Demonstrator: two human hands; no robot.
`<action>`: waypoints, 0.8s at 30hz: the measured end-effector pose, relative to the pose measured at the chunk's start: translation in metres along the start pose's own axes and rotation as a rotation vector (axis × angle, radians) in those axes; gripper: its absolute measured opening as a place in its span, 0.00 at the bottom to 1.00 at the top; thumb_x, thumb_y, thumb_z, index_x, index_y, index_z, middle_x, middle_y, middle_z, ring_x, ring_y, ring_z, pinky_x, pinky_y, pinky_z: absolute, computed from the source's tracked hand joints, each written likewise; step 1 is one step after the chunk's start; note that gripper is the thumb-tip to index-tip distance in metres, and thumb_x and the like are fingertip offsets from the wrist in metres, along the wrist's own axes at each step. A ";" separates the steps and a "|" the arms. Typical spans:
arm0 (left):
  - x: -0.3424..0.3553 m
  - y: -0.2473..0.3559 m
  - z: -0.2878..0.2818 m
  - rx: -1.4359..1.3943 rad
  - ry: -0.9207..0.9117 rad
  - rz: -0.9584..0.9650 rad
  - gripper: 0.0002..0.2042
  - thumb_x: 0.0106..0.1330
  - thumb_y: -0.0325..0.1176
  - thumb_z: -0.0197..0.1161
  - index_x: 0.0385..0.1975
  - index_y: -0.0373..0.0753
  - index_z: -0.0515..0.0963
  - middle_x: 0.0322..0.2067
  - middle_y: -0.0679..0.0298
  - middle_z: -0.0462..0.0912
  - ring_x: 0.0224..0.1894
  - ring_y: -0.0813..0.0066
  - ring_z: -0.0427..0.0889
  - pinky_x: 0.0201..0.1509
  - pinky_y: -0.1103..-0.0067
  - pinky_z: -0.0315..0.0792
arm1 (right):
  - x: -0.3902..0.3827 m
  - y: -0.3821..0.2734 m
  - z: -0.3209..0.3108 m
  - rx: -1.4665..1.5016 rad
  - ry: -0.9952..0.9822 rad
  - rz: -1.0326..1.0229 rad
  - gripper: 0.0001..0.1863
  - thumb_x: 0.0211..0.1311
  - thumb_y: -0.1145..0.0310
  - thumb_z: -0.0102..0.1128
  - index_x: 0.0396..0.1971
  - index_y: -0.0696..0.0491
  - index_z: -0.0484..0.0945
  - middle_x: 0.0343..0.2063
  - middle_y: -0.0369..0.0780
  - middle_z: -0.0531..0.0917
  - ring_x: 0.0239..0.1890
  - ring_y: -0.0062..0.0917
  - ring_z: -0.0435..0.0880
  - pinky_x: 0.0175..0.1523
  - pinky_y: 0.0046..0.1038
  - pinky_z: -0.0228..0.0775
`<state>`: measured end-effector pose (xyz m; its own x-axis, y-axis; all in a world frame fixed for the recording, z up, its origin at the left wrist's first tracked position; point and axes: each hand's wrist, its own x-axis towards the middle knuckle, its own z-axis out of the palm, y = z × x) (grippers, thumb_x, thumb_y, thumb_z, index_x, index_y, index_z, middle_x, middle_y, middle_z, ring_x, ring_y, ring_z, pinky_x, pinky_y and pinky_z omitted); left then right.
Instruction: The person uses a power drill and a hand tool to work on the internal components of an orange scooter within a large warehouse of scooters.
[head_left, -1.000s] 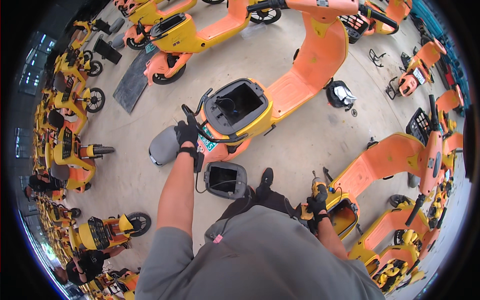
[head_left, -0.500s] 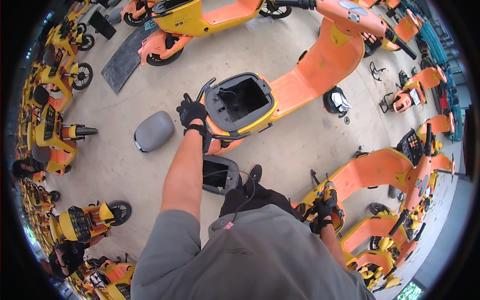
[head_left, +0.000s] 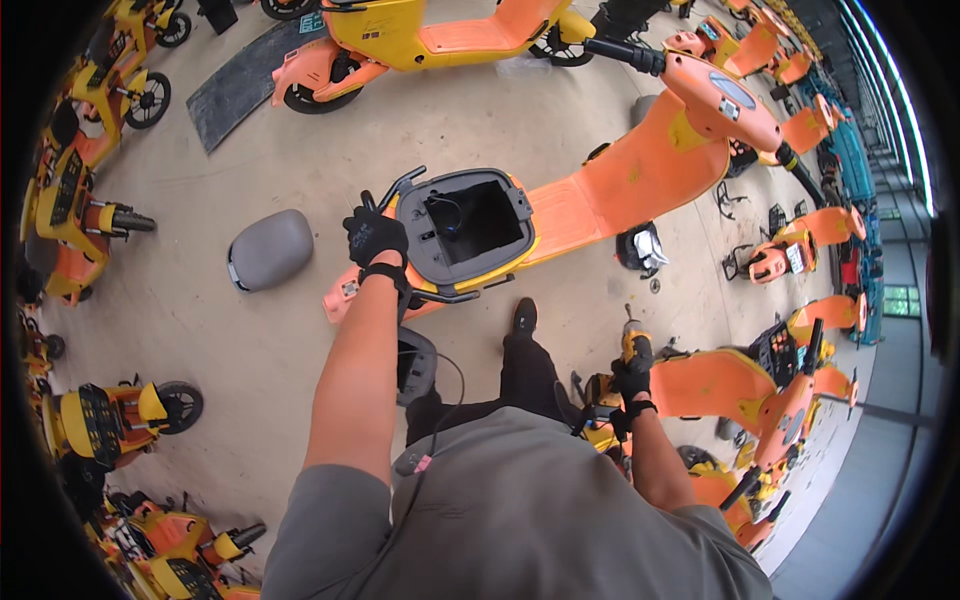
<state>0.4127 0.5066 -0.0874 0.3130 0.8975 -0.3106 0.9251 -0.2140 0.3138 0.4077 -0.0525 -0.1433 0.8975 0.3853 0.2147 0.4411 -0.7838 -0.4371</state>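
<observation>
Orange scooter [head_left: 572, 208] just right of left hand [head_left: 377, 238]
Left grip unclear; right hand [head_left: 632, 376], well apart, clamped on yellow drill [head_left: 632, 346].

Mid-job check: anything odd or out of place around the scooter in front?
Yes. A gray seat lies loose on the floor, off to the left, while the scooter has its rear compartment uncovered. A dark bundle with something silvery also lies on the floor beside the footboard. I see no spill.
</observation>
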 end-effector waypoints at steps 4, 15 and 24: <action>-0.002 -0.001 -0.004 0.000 0.029 -0.042 0.16 0.62 0.42 0.59 0.43 0.40 0.71 0.43 0.52 0.73 0.45 0.54 0.80 0.44 0.63 0.75 | 0.091 0.005 0.023 -0.074 -0.650 0.771 0.23 0.51 0.58 0.64 0.46 0.53 0.73 0.32 0.40 0.79 0.31 0.26 0.80 0.36 0.31 0.74; 0.005 -0.019 0.015 0.173 0.217 -0.003 0.14 0.59 0.37 0.56 0.41 0.37 0.75 0.38 0.48 0.76 0.42 0.46 0.78 0.44 0.61 0.73 | 0.271 0.107 0.174 0.306 -0.853 0.518 0.19 0.64 0.62 0.56 0.51 0.56 0.75 0.48 0.41 0.81 0.47 0.25 0.80 0.48 0.24 0.70; -0.003 -0.016 0.001 0.185 0.277 0.096 0.09 0.61 0.34 0.54 0.34 0.35 0.74 0.32 0.47 0.76 0.38 0.45 0.76 0.40 0.61 0.70 | 0.345 0.095 0.234 -0.302 -0.928 -0.289 0.25 0.56 0.69 0.55 0.56 0.50 0.69 0.41 0.46 0.80 0.47 0.40 0.79 0.52 0.39 0.69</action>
<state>0.3967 0.5068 -0.0920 0.3532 0.9352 -0.0244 0.9257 -0.3456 0.1539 0.7589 0.1195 -0.3149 0.4592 0.7043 -0.5414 0.7377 -0.6419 -0.2093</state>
